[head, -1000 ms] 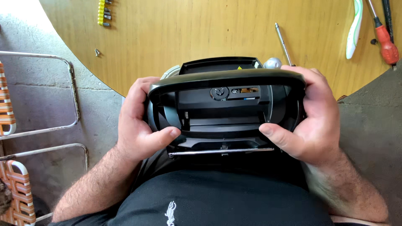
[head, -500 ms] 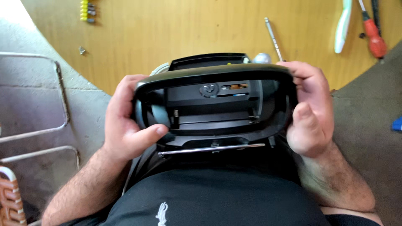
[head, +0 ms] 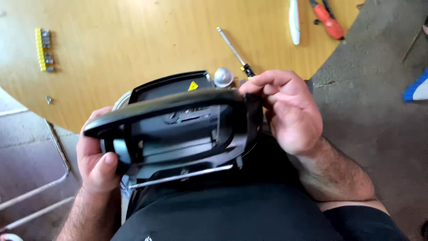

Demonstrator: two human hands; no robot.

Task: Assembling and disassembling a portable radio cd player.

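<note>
The black appliance housing (head: 178, 129) sits on the person's lap at the edge of the round wooden table (head: 125, 49); its underside and far parts are hidden. The left hand (head: 96, 156) grips its left end, thumb on top. The right hand (head: 285, 111) pinches its right edge, fingertips curled, covering a screwdriver (head: 232, 47). Beyond lie a yellow bit strip (head: 42, 49) and an orange-handled tool (head: 327, 20), cut off.

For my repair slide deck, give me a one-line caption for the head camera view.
Both hands, left hand and right hand, grip a black appliance housing beside a round wooden table.
</note>
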